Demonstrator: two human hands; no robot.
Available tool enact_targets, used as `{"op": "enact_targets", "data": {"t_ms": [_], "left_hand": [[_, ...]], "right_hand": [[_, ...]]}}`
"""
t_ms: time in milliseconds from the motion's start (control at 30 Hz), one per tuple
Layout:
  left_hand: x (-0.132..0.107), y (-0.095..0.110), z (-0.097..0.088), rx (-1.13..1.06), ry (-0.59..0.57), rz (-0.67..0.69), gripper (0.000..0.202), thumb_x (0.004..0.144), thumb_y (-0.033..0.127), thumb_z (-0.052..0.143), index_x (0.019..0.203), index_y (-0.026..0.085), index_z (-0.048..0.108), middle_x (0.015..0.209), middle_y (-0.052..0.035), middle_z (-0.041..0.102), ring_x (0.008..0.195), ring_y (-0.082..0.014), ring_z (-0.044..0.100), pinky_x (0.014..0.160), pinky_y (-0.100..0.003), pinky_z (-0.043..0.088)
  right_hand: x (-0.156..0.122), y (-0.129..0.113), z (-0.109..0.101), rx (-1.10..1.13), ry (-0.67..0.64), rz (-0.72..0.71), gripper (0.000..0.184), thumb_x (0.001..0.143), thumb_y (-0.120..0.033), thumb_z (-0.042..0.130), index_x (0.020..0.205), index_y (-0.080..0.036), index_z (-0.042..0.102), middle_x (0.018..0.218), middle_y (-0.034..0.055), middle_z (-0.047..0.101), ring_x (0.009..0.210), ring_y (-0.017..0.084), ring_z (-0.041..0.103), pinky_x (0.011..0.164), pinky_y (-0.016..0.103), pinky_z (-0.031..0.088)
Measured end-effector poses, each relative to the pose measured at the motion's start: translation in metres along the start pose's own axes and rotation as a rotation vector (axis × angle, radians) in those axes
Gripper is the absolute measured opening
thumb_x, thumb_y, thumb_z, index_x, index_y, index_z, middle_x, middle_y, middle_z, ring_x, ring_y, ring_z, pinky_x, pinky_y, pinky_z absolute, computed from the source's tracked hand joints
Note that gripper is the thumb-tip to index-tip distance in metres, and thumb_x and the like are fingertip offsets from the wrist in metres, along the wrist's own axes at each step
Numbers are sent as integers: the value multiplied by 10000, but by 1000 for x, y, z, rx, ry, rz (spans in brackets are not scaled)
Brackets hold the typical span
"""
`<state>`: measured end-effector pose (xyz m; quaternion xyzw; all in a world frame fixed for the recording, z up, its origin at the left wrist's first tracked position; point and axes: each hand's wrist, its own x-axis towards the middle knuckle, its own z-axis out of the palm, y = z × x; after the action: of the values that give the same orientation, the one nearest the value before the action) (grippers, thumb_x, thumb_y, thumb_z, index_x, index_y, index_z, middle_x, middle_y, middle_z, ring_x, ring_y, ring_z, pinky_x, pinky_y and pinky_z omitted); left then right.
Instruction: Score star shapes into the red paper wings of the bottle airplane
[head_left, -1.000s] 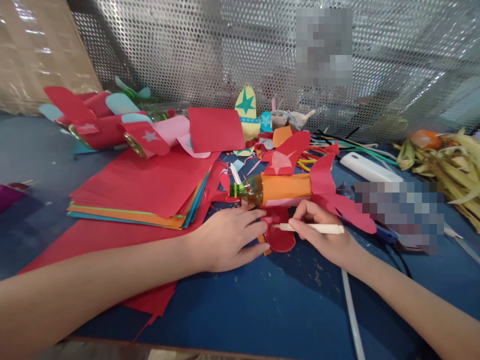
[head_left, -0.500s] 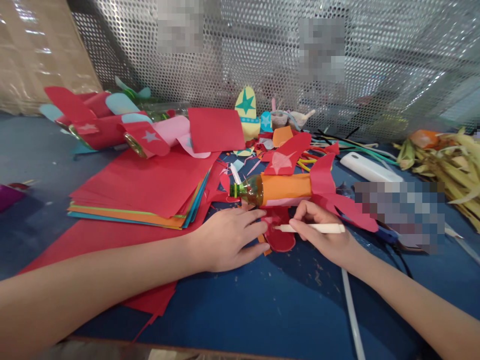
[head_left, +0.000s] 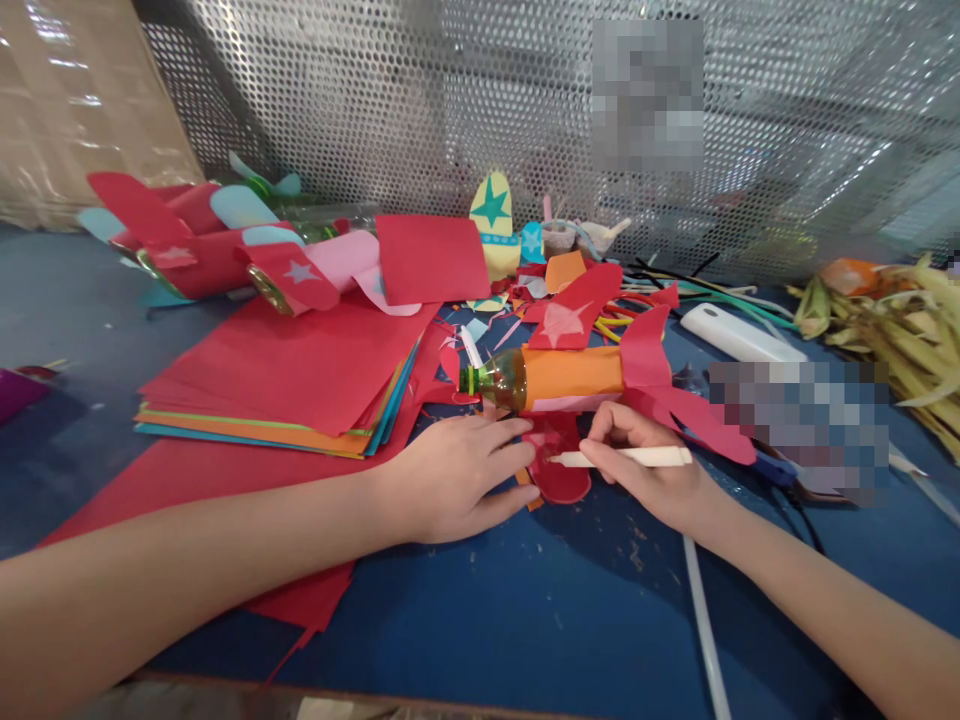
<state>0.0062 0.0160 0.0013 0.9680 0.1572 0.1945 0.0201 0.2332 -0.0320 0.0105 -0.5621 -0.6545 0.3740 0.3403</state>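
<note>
My left hand (head_left: 457, 478) lies flat on the blue table (head_left: 525, 600), fingers stretched out and pressing the left edge of a small red paper piece (head_left: 559, 478). My right hand (head_left: 649, 470) is closed around a cream-coloured pen (head_left: 630, 457), whose tip touches that red piece. Just behind both hands lies a bottle rocket (head_left: 570, 378): a green-capped plastic bottle wrapped in orange paper with red paper fins.
A stack of red, orange and blue paper sheets (head_left: 300, 380) lies at the left. Other paper rockets (head_left: 202, 250) stand at the back left, scraps and coloured sticks at the back centre, dried husks (head_left: 885, 320) at the right. A perforated metal screen closes the back.
</note>
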Motion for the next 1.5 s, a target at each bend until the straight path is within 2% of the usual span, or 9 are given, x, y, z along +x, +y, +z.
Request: {"op": "enact_targets", "data": {"t_ms": [433, 933, 1500], "left_hand": [[1, 0, 0, 1, 16, 0, 381, 982, 390, 334, 1045, 119, 595, 1157, -163, 628, 981, -265, 633, 822, -405, 517], [1, 0, 0, -14, 8, 5, 387, 984, 379, 333, 1036, 103, 599, 1157, -180, 626, 1000, -287, 628, 819, -421, 514], [1, 0, 0, -14, 3, -9, 370, 981, 388, 338, 1050, 128, 592, 1161, -163, 626, 1012, -260, 622, 843, -408, 509]], "right_hand": [[1, -3, 0, -4, 27, 23, 215, 791, -339, 546, 664, -223, 416, 524, -66, 433, 440, 88, 391, 429, 220, 298], [0, -1, 0, 19, -7, 5, 210, 821, -340, 532, 685, -222, 424, 533, -68, 428, 441, 86, 384, 433, 219, 292], [2, -1, 0, 27, -4, -12, 225, 815, -357, 541, 681, -223, 419, 532, -68, 428, 442, 86, 392, 419, 220, 296]]}}
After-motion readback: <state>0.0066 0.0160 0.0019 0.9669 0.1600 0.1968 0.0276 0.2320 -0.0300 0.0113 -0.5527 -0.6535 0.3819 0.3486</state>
